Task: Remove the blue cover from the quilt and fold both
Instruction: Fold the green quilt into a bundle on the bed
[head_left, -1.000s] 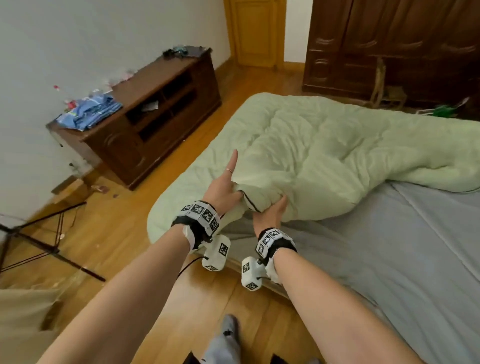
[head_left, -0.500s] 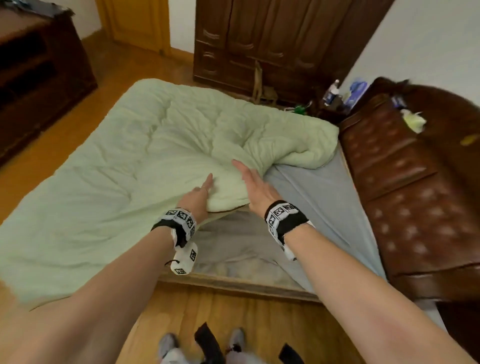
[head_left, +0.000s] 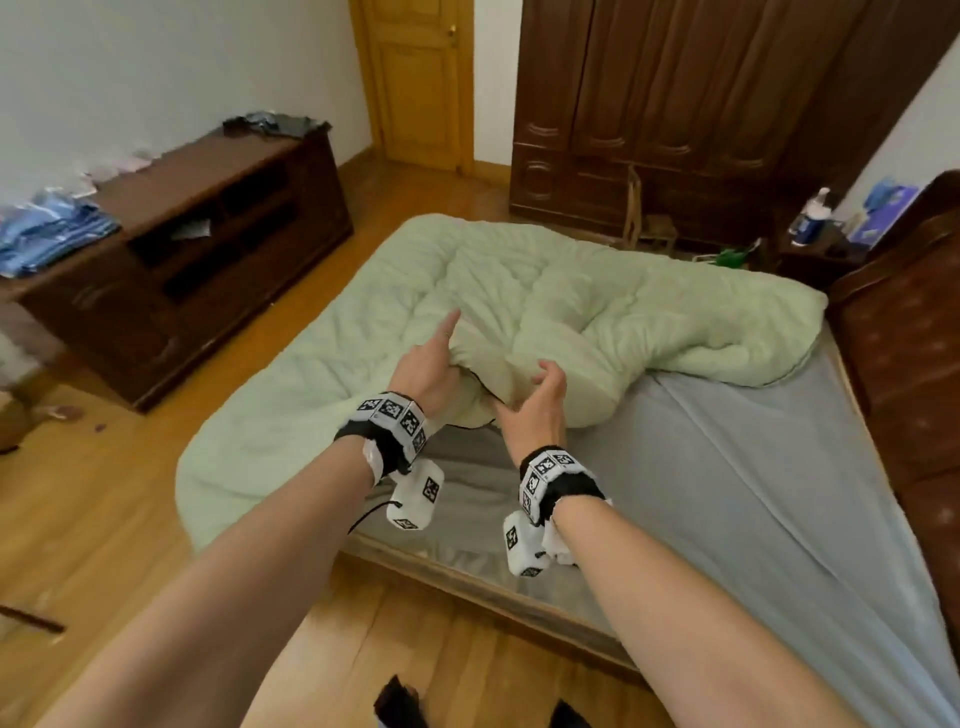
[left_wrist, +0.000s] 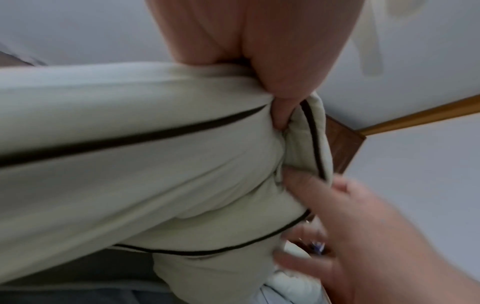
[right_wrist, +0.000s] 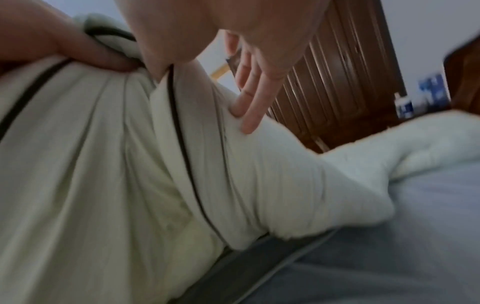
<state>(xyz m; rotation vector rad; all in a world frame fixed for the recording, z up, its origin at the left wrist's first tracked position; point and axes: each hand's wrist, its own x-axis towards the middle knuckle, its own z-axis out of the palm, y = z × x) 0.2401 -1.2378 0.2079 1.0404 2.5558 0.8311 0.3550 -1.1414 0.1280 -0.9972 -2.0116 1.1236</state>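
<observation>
My left hand (head_left: 426, 371) pinches green quilt (head_left: 571, 312) corner on bed (head_left: 753, 519), pointer finger straight. My right hand (head_left: 535, 400) loose, fingers touching quilt. Folding step, I think; next grab second corner

My puffy pale-green quilt (head_left: 545, 291) with dark piping lies rumpled across the far half of the bed, one corner bunched and raised off the grey sheet near me.
</observation>
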